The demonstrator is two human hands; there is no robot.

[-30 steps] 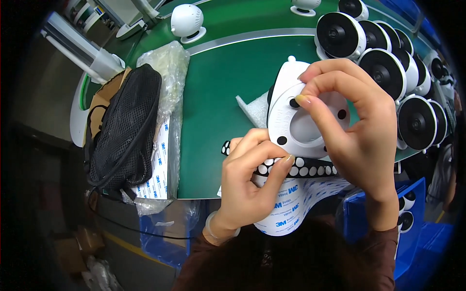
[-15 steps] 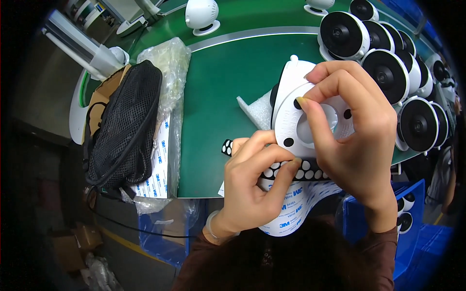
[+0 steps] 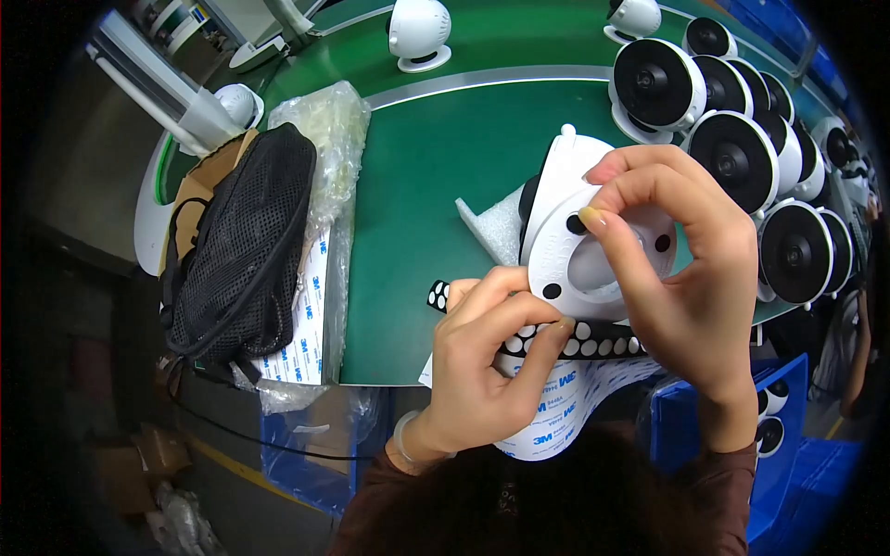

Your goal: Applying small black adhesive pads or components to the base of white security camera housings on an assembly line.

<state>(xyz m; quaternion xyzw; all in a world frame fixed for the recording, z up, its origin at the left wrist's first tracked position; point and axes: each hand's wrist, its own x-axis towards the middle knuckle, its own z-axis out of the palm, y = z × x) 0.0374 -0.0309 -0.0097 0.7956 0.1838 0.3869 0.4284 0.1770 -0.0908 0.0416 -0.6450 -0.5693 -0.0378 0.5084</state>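
A white camera-like device (image 3: 567, 167) lies tilted on the green table, its round base (image 3: 547, 255) facing me. Black round pads (image 3: 552, 291) sit around the base's ring. My right hand (image 3: 695, 250) is closed on the base, its thumb at the upper left pad and its index finger at the rim. Below the base runs a black strip of white round adhesive pads (image 3: 584, 343). The fingers of my left hand (image 3: 496, 357) are pinched at this strip, thumb and index together; whether a loose pad is between them is hidden. White foam (image 3: 496, 222) lies beside the device.
Several similar devices with black faces (image 3: 658, 83) crowd the right side. A black mesh bag (image 3: 241, 241) and bubble wrap (image 3: 338, 130) lie at left. Printed backing sheet (image 3: 547, 431) hangs over the table's near edge. Blue bins (image 3: 779, 435) stand below.
The whole view has shifted slightly, so the scene sits lower. My right thumb has moved slightly off the upper left pad, showing more of it. My left hand keeps its pinch.
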